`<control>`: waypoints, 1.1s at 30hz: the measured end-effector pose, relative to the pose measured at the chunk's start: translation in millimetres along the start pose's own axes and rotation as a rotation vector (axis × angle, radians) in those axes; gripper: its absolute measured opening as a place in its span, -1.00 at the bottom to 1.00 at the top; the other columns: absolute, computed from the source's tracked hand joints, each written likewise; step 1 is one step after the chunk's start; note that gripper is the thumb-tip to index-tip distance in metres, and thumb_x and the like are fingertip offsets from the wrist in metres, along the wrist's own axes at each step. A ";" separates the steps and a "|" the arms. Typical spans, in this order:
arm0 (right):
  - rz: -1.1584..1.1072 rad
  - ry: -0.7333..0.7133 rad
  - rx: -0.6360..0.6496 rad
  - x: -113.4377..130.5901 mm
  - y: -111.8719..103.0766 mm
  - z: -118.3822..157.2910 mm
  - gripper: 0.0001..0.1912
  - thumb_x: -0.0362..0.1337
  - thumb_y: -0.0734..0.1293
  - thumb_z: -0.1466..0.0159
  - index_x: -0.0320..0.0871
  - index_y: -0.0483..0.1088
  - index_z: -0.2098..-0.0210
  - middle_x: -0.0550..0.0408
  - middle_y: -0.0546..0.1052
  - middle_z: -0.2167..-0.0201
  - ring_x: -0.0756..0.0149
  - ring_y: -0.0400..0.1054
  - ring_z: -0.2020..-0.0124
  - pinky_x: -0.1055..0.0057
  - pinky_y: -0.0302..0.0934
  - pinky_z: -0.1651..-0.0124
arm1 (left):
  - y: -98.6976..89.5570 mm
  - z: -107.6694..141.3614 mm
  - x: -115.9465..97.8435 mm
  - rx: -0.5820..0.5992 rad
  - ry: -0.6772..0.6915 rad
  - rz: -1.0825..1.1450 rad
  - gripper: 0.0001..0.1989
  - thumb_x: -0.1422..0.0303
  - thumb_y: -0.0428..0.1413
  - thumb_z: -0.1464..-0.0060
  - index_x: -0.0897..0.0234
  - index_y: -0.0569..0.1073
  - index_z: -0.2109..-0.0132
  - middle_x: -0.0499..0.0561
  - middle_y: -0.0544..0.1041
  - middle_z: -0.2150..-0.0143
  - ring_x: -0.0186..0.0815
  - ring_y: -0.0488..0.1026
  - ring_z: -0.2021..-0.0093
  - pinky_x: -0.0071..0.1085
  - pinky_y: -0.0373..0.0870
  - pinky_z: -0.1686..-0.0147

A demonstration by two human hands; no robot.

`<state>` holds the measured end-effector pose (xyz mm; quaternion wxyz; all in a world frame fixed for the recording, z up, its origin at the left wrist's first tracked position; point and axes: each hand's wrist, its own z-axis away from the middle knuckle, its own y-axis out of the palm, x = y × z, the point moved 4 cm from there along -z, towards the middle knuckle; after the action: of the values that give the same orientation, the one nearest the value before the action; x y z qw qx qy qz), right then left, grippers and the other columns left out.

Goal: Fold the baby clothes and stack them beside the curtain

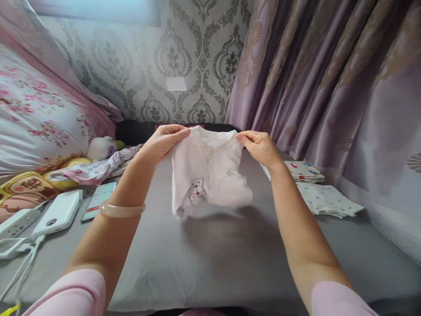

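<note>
A small pale pink baby shirt (217,166) with a white neckband and a bear drawing hangs between my two hands, above a grey sheet (158,259). My left hand (166,141) pinches the shirt at its left shoulder, thumb along the top edge. At the opposite shoulder my right hand (258,145) grips the cloth between thumb and fingers. The lower part of the shirt is folded under or curled, and its shadow falls on the sheet below.
On the right lie folded patterned clothes (329,199) and another folded stack (304,170) near the curtain (296,87). To the left are a phone (98,202), a white power bank (57,213), a power strip (18,224) with cables, a crumpled printed garment (112,164) and a plush toy (98,148).
</note>
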<state>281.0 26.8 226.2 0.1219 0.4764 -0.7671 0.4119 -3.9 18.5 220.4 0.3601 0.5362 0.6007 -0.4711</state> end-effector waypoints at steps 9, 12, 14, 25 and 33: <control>0.089 -0.004 -0.196 0.6 4.6 4.5 -0.57 0.07 0.21 -0.33 -0.14 0.39 0.43 0.22 0.30 0.60 0.40 0.16 0.53 0.44 0.05 0.41 | 2.0 15.7 -18.8 -0.093 0.116 -0.073 -0.65 0.13 0.27 0.09 0.34 0.57 0.27 -0.02 0.50 0.49 -0.42 0.38 0.55 -0.55 0.26 0.60; -0.046 0.005 -0.126 12.0 -2.1 10.1 -0.49 0.16 0.16 -0.33 -0.11 0.33 0.48 0.22 0.25 0.62 0.40 0.13 0.55 0.45 0.03 0.46 | -3.2 27.4 -34.2 -0.107 0.188 -0.067 -0.67 0.11 0.23 0.04 0.32 0.56 0.29 -0.03 0.47 0.50 -0.42 0.37 0.56 -0.55 0.24 0.62; -0.153 0.026 0.031 17.0 -2.5 11.9 -0.46 0.22 0.15 -0.31 -0.10 0.34 0.47 0.20 0.28 0.61 0.38 0.18 0.54 0.46 0.04 0.48 | -6.2 31.3 -39.2 -0.087 0.206 -0.056 -0.65 0.08 0.17 -0.02 0.30 0.56 0.26 -0.03 0.48 0.49 -0.41 0.38 0.55 -0.52 0.28 0.60; -0.112 -0.016 -0.067 -2.2 2.1 -2.9 -0.42 0.27 0.19 -0.26 -0.15 0.36 0.42 0.22 0.28 0.56 0.41 0.15 0.51 0.46 0.02 0.45 | -4.6 14.3 -22.1 -0.098 0.329 -0.390 -0.61 0.09 0.14 -0.07 0.37 0.59 0.23 -0.01 0.52 0.45 -0.41 0.37 0.49 -0.54 0.24 0.56; 0.358 -0.115 -0.366 14.4 -4.9 7.7 -0.47 0.11 0.06 -0.41 -0.13 0.39 0.39 0.18 0.31 0.61 0.35 0.21 0.52 0.41 0.02 0.41 | -2.5 21.6 -37.3 -0.231 0.557 -0.556 -0.71 0.18 0.10 -0.16 0.30 0.60 0.24 -0.01 0.55 0.37 -0.37 0.43 0.36 -0.48 0.34 0.40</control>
<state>279.2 11.0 232.2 0.0875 0.3257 -0.9066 0.2537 -1.8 -13.4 249.4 0.1006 0.4166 0.8461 -0.3168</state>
